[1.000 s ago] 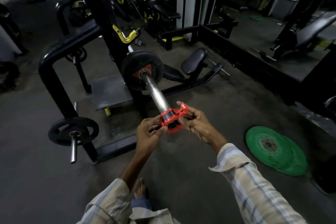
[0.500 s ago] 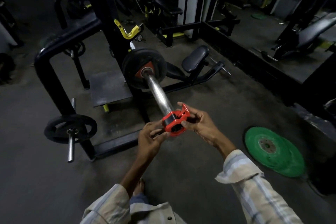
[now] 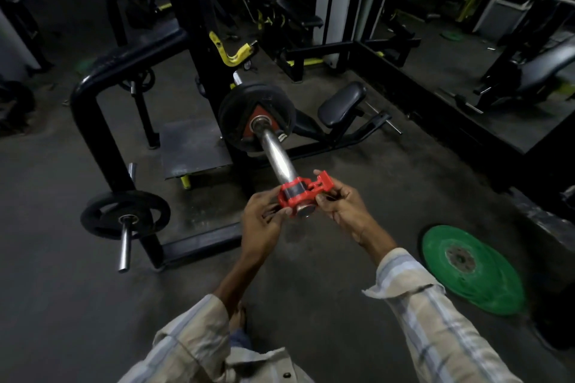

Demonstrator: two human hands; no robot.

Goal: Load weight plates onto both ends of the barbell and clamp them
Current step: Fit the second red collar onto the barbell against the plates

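Note:
A chrome barbell sleeve (image 3: 277,155) points toward me, with a black weight plate (image 3: 245,109) seated at its far end against the rack. A red clamp collar (image 3: 300,196) with its lever raised sits around the near tip of the sleeve. My left hand (image 3: 264,224) grips the collar's left side from below. My right hand (image 3: 340,204) holds its right side and the lever. The bar's other end is hidden behind the rack.
Green plates (image 3: 476,270) lie stacked on the floor at the right. A black plate on a storage peg (image 3: 124,218) juts out at the left from a black frame (image 3: 93,121). A padded seat (image 3: 340,104) stands behind the bar. My foot (image 3: 241,319) is below.
The collar has slid slightly further onto the sleeve tip with both hands still on it. My head has moved a little, shifting the scene.

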